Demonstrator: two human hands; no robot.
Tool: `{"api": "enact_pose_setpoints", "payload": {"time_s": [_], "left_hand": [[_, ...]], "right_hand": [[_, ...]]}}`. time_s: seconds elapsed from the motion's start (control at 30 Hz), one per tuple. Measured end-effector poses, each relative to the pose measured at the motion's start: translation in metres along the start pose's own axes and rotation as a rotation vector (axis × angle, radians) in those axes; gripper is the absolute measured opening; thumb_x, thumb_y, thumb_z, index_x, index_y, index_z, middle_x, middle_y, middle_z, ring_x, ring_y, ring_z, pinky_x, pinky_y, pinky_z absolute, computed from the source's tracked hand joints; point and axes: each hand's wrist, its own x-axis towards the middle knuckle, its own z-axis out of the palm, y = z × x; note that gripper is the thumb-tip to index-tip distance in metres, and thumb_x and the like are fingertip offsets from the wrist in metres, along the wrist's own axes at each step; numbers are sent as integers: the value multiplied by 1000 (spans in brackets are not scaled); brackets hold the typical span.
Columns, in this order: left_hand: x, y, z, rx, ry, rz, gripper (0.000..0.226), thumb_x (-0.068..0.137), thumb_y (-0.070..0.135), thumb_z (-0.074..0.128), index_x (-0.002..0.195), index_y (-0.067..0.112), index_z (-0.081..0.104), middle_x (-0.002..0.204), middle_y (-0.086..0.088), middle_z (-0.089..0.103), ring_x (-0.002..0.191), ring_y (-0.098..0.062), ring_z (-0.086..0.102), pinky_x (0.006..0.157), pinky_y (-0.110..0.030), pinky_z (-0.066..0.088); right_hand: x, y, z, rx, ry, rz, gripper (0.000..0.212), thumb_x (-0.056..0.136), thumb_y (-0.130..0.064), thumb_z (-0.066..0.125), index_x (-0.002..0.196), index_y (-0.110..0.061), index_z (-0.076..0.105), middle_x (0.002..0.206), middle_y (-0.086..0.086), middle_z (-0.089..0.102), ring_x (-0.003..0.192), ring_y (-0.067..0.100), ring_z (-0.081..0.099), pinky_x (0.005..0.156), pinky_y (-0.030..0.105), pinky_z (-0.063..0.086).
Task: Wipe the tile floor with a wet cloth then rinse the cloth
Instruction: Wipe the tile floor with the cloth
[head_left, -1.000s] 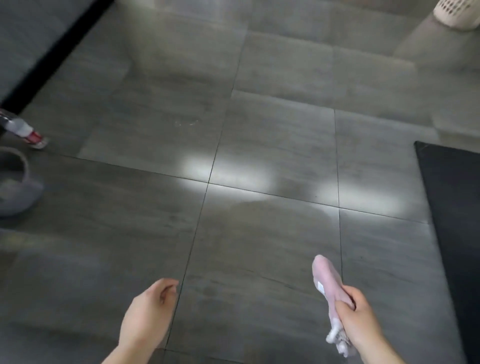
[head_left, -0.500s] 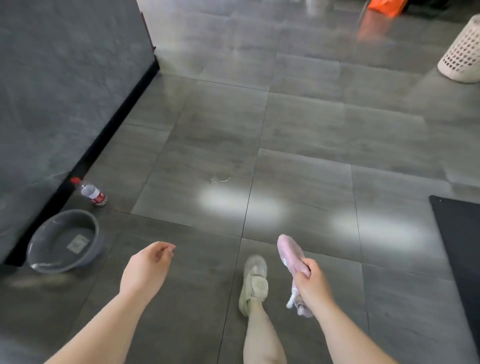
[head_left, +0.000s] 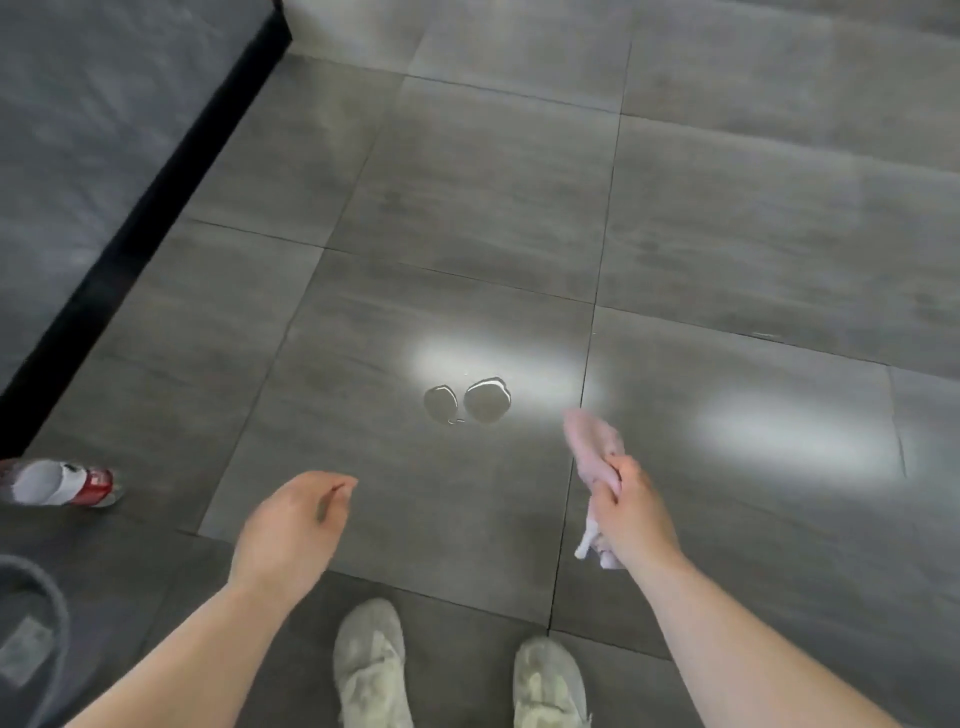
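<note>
My right hand (head_left: 631, 506) grips a bunched pink cloth (head_left: 592, 447), one end sticking up and forward, the other hanging below the fist. My left hand (head_left: 291, 525) hovers beside it, fingers loosely curled, holding nothing. Both hands are held above the grey tile floor (head_left: 467, 208). Two small round puddles of water (head_left: 467, 401) lie on the tile just ahead of my hands, a little left of the cloth. A grey basin (head_left: 31, 639) stands at the lower left edge, only partly in view.
A plastic bottle with a red label (head_left: 62, 483) lies on the floor at the left, near the basin. A dark wall with a black skirting (head_left: 145, 218) runs along the left. My two pale shoes (head_left: 371, 665) stand at the bottom. Bright light patches reflect on the tiles.
The view has moved forward and tipped down: the puddles are now close in front of my feet, both shoes show, and the basin has slid to the lower left edge. The cloth stays in my right hand.
</note>
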Motion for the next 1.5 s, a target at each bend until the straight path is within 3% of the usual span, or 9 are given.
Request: {"api": "enact_pose_setpoints", "payload": {"time_s": [0.1, 0.2, 0.37, 0.57, 0.73, 0.83, 1.03, 1.33, 1.5], "left_hand": [[78, -41, 53, 48, 7, 103, 31, 91, 20, 44, 105, 2, 65, 114, -17, 65, 108, -32, 58, 93, -37, 42], [149, -92, 120, 109, -9, 199, 47, 78, 27, 39, 99, -4, 67, 105, -24, 68, 98, -39, 64, 90, -45, 47], [234, -152, 217, 225, 48, 88, 53, 89, 26, 50, 138, 16, 33, 153, -12, 18, 137, -33, 27, 111, -43, 20], [255, -178, 249, 340, 26, 37, 60, 93, 45, 25, 144, 21, 5, 155, -7, -5, 143, -22, -7, 114, -38, -8], [258, -184, 256, 393, 77, 117, 77, 89, 57, 3, 129, 6, 46, 134, -27, 47, 126, -36, 35, 111, -30, -3], [257, -188, 259, 399, 79, 127, 74, 90, 53, 2, 124, 6, 48, 126, -28, 54, 120, -32, 32, 100, -42, 15], [260, -191, 260, 403, 124, 132, 71, 90, 53, 1, 123, 8, 45, 126, -28, 53, 120, -31, 29, 99, -44, 16], [260, -190, 257, 366, 61, 104, 66, 90, 53, 0, 128, 12, 36, 131, -24, 51, 124, -31, 27, 112, -32, -8], [261, -192, 256, 387, 89, 112, 66, 90, 54, 0, 129, 14, 35, 132, -22, 51, 125, -30, 27, 113, -33, -9]], "right_hand": [[70, 1, 60, 7, 91, -26, 36, 94, -12, 39, 130, -11, 45, 126, 15, 54, 98, 33, 58, 76, 35, 49], [140, 9, 112, 171, 175, 70, 29, 94, -10, 36, 121, -6, 48, 83, 12, 59, 58, 27, 57, 43, 24, 44], [242, 44, 160, 252, 381, 197, 30, 95, -11, 34, 120, 1, 44, 119, 27, 55, 108, 42, 52, 88, 40, 41], [246, 69, 173, 174, 294, -24, 42, 83, -27, 35, 111, 2, 47, 97, 17, 52, 90, 35, 51, 73, 32, 34], [259, 35, 223, -72, 312, -312, 43, 77, -24, 35, 96, 4, 61, 98, 28, 61, 96, 43, 57, 75, 29, 39], [259, -16, 298, -373, 224, -582, 46, 75, -31, 41, 105, -9, 68, 113, 22, 67, 104, 47, 61, 80, 51, 52], [281, -50, 323, -594, 32, -987, 45, 77, -41, 38, 108, -29, 68, 126, 9, 63, 114, 36, 59, 85, 54, 47], [362, 7, 180, -333, 415, 36, 60, 92, -34, 30, 146, -8, 18, 156, 20, 4, 143, 36, 2, 115, 48, 4], [336, -83, 282, -493, 158, -441, 56, 95, -24, 39, 147, -21, 16, 158, 8, -2, 143, 34, -3, 115, 51, 4]]}}
